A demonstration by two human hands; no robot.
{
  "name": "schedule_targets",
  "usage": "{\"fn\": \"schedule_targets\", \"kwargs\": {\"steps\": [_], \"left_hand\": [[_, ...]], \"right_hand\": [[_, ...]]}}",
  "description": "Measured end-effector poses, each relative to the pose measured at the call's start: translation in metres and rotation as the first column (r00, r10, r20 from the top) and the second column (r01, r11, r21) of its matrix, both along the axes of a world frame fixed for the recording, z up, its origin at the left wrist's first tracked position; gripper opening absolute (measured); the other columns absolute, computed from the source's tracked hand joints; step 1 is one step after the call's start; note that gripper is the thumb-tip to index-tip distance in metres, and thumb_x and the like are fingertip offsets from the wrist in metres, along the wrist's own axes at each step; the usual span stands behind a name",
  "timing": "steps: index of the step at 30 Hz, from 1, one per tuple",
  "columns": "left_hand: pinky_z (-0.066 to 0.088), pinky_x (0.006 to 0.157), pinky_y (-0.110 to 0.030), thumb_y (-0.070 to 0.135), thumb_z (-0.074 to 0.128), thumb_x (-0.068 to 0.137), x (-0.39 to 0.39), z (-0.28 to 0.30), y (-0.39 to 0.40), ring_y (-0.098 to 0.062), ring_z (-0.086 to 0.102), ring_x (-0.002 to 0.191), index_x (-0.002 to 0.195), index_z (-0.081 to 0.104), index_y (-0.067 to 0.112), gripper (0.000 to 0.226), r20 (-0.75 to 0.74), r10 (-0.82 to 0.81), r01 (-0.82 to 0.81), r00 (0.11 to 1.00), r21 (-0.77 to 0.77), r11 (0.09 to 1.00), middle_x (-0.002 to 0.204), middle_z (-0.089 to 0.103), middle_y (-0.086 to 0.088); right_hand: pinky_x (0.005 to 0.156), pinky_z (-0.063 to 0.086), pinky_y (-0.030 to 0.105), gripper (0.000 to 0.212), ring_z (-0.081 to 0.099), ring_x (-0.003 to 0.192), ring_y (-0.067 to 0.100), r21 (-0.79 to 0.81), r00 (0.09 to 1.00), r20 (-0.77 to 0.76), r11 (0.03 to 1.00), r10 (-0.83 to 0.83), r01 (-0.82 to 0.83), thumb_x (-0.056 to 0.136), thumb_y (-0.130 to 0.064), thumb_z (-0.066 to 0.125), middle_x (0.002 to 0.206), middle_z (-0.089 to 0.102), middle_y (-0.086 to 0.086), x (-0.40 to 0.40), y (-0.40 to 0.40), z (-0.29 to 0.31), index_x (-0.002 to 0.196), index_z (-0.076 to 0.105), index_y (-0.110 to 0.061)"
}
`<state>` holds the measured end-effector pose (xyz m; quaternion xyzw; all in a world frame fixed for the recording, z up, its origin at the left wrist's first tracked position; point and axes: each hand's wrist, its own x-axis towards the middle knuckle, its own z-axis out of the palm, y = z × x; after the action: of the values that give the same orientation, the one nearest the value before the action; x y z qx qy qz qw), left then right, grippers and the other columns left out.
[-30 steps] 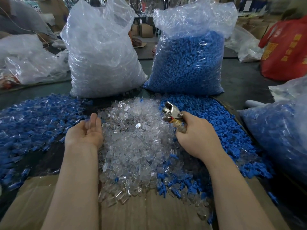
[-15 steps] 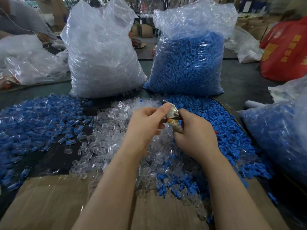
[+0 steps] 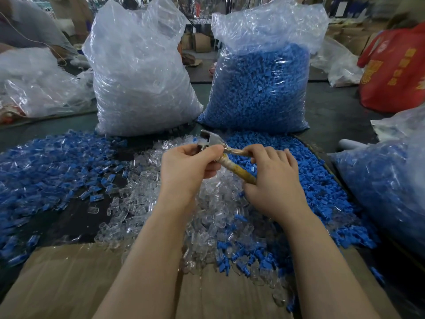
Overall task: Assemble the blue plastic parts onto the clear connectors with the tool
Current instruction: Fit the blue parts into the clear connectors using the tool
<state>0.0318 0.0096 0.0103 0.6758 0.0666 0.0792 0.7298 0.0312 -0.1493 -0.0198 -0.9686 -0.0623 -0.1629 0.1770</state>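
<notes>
A plier-like metal tool [image 3: 212,141] with tape-wrapped yellowish handles is held over the heap of clear connectors [image 3: 147,203]. My left hand [image 3: 186,171] has its fingers curled at the tool's jaws, where a small clear piece seems pinched; what exactly it holds is hard to tell. My right hand [image 3: 273,180] grips the tool's two handles, which are spread apart. Loose blue plastic parts [image 3: 287,162] lie in a pile to the right. To the left lies a spread of blue-and-clear pieces [image 3: 46,171].
Two tall plastic sacks stand behind the piles, one of clear connectors [image 3: 138,84] and one of blue parts [image 3: 259,88]. Another bag of blue pieces [image 3: 386,187] sits at the right edge. Cardboard [image 3: 69,279] covers the near table. A red bag [image 3: 395,70] and another person's arm [image 3: 25,31] are far back.
My left hand came from the left side of the clear heap to the tool's jaws. My right hand slid down the handles, which now stand spread apart.
</notes>
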Motion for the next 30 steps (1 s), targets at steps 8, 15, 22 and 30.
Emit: {"fn": "schedule_targets", "kwargs": {"steps": [8,15,22,30], "left_hand": [[0.049,0.078,-0.023,0.04,0.068,0.089,0.008,-0.008,0.028,-0.003,0.064,0.09,0.113,0.069,0.025,0.028,-0.051,0.01,0.019,0.999,0.537,0.843,0.097,0.07,0.011],[0.04,0.11,-0.052,0.043,0.06,0.093,0.011,-0.021,0.032,-0.031,0.053,0.124,0.139,0.05,0.026,0.05,-0.32,0.01,0.288,0.947,0.865,0.411,0.14,0.052,-0.01],[0.048,0.061,-0.018,0.028,0.069,0.09,0.011,-0.025,0.028,0.0,0.058,0.073,0.122,0.061,0.024,0.033,-0.177,-0.051,0.176,0.983,0.82,0.544,0.091,0.056,0.016],[0.044,0.056,-0.014,0.029,0.068,0.091,0.013,-0.031,0.026,0.005,0.056,0.073,0.108,0.066,0.033,0.018,-0.118,-0.085,0.145,0.989,0.82,0.554,0.101,0.059,0.01]], "right_hand": [[0.046,0.021,0.029,0.022,0.04,0.054,0.015,0.082,0.945,-0.09,0.943,-0.315,0.323,0.088,-0.022,0.06,0.071,0.044,-0.004,0.003,-0.007,-0.001,0.095,0.039,-0.022],[0.05,0.027,0.032,0.038,0.043,0.069,0.028,-0.062,0.809,-0.258,0.845,-0.527,0.531,0.092,-0.024,0.056,0.122,0.051,0.015,0.003,-0.016,-0.005,0.124,0.047,-0.006],[0.055,0.032,0.033,0.022,0.039,0.063,0.024,-0.12,0.823,-0.275,0.867,-0.496,0.483,0.09,-0.027,0.06,0.091,0.048,0.007,0.004,-0.013,-0.009,0.094,0.043,-0.014],[0.048,0.026,0.029,0.018,0.036,0.054,0.017,-0.144,0.848,-0.254,0.885,-0.466,0.443,0.09,-0.027,0.06,0.072,0.038,-0.001,0.007,-0.015,-0.011,0.094,0.046,-0.017]]}}
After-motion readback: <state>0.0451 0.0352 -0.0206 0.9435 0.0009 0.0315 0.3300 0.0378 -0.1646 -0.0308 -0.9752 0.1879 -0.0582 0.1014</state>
